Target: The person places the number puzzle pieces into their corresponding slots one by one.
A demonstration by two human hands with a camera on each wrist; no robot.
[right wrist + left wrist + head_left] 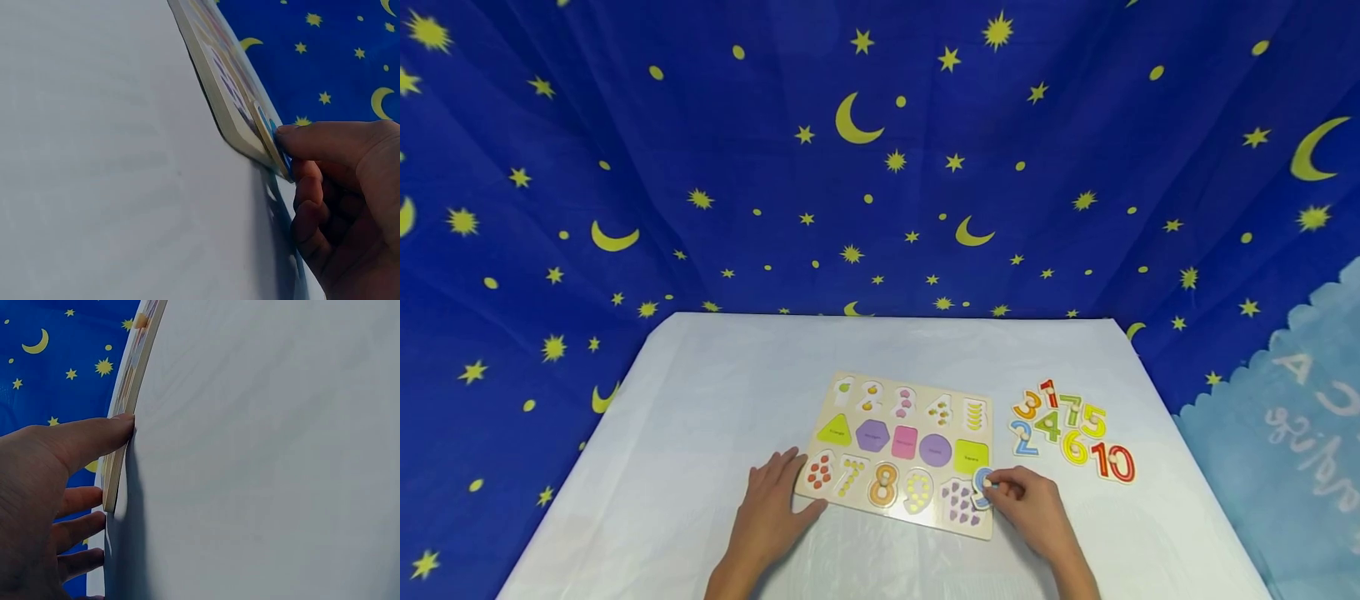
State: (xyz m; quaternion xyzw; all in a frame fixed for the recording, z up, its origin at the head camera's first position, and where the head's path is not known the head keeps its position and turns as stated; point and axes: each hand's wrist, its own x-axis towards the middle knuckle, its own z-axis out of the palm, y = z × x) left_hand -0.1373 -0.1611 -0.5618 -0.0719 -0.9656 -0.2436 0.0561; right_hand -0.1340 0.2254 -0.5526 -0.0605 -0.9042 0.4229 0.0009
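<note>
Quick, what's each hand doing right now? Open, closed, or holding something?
Left hand: open, touching the puzzle board at its corner.
Right hand: closed, pinching the blue 9 piece.

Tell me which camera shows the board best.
The head view: it shows the board almost whole, its face toward the camera. The left wrist view catches it nearly edge-on, its face a thin strip; the right wrist view shows only part, at a steep slant.
</note>
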